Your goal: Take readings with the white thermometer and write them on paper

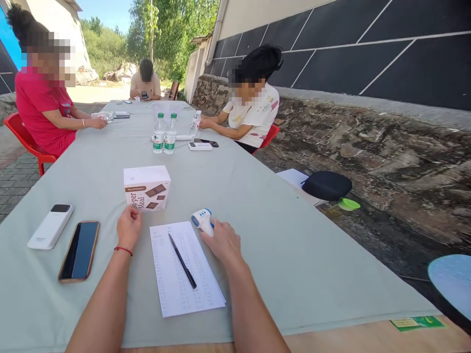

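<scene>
My left hand is closed at the lower left corner of a white NutriMotion box, its fingertips against the box. The box stands upright on the cloth and has brown chocolate squares printed on it. To the right, my right hand wraps round the handle of a white and blue infrared thermometer, which rests on the table with its head turned up and left. Between my forearms lie printed sheets of paper, with a black pen lying slantwise across them.
A white power bank and a phone lie on the left. Two water bottles stand mid-table; past them is a clear plastic basin. More phones lie nearby. Three people sit around the table.
</scene>
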The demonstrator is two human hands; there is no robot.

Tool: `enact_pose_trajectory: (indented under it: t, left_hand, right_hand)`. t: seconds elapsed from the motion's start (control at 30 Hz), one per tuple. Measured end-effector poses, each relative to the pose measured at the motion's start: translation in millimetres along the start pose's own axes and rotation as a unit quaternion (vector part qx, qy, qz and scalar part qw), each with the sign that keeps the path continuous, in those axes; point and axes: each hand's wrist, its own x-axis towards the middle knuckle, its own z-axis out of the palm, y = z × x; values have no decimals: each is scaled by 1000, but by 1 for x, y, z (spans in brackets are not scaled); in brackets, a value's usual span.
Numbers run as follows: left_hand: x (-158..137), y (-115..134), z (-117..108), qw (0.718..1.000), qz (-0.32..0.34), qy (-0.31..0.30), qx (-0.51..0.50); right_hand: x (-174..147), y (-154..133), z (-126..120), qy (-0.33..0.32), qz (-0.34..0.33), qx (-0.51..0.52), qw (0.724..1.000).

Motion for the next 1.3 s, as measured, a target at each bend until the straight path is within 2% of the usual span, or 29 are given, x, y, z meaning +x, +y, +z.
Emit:
enact_pose_trajectory:
  t: [0.07,0.1,0.13,0.23,0.3,0.5,0.67,0.87,1.1,1.3]
  left_hand:
    - [-3,0,2,998,39,-24,30]
    - [-5,-1,3,996,62,-42,50]
    - [-6,-2,5,992,83,-63,76]
    - [-10,-5,10,973,124,-131,146]
    - [-12,-5,13,962,143,-159,170]
    - [-21,3,17,948,177,-185,190]
    - [-25,10,16,939,195,-193,208]
    - [-25,17,13,945,165,-209,191]
    - [-27,32,5,956,73,-274,78]
    - [-21,25,2,955,30,-297,-5]
  right_hand:
    - [-4,-4,1,85,-26,15,996]
    - [-7,-7,2,107,-46,43,992]
    - [-10,-11,3,101,-70,79,989]
    - [-24,-25,7,-12,-136,148,979]
    - [-34,-34,10,-73,-159,130,976]
    - [-45,-49,9,-146,-171,70,972]
    - [-43,-49,6,-165,-162,59,971]
    - [-42,-48,8,-169,-160,73,970]
    - [-42,-50,5,-184,-151,65,969]
    - [-42,-50,6,-180,-153,62,970]
